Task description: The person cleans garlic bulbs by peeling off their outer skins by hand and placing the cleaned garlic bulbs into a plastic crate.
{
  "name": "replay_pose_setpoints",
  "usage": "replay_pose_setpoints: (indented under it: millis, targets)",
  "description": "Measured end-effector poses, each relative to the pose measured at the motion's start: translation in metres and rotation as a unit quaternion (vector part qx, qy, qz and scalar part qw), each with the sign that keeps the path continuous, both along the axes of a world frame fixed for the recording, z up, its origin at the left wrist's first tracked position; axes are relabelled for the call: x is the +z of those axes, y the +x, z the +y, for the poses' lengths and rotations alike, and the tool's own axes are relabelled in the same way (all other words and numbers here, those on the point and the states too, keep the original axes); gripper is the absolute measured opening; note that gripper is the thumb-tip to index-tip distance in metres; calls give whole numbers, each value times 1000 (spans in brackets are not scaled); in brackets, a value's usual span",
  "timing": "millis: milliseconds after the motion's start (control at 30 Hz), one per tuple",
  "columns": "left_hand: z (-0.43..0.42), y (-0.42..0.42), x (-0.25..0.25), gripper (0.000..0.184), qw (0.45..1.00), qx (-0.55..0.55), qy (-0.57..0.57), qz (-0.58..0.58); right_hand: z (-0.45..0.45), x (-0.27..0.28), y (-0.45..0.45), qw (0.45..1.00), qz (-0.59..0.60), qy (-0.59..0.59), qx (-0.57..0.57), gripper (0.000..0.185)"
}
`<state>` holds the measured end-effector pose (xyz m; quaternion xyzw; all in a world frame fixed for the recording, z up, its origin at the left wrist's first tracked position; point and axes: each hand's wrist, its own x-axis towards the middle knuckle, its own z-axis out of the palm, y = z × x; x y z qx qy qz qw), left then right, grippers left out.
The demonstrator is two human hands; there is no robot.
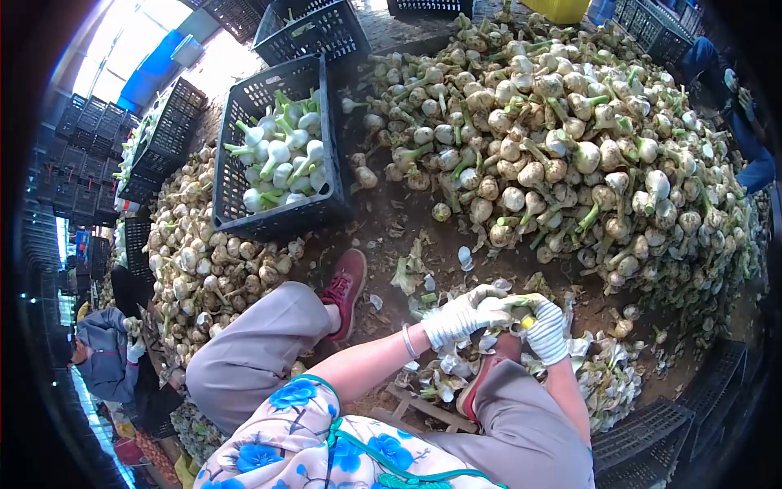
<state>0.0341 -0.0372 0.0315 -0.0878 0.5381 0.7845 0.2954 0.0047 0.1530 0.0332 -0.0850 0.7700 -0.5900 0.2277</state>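
My left hand point(464, 316), in a striped white glove and with a bracelet at the wrist, is closed around a garlic bulb with a green stem point(515, 301). The glove hides most of the bulb. My right hand point(547, 330), gloved alike, meets it at the stem and grips a small yellow-handled tool point(528, 322). The tool's working end cannot be made out. Below both hands, peeled garlic skins point(607, 379) lie heaped around my shoe.
A large pile of untrimmed garlic point(554, 138) rises ahead and right. A black crate point(332, 183) of cleaned garlic stands ahead left, beside another garlic heap point(191, 244). Black crates point(643, 432) lie at lower right. Another person point(110, 354) sits far left; a person's legs point(757, 155) show far right.
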Motion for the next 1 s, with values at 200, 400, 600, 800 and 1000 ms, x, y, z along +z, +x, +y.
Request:
replay_pose_setpoints:
  millis: [200, 400, 600, 800, 1000]
  targets:
    - [2, 9, -27, 58, 999, 4, 29, -36, 8, -53, -4, 960, 219, 173, 26, 28]
    - [-7, 3, 6, 58, 990, -35, 126, -44, 64, -86, -13, 923, 6, 381, -47, 21]
    - [-26, -13, -19, 51, 982, -65, 145, -104, 46, -36, -15, 907, 28, 413, 83, 39]
    - [-24, -17, -7, 38, 993, -29, 89, -69, 5, -19, -2, 967, -203, -141, -59, 29]
    - [-17, -19, 1, 44, 993, 27, 106, -53, -2, -27, 1, 996, -60, -36, -53, 27]
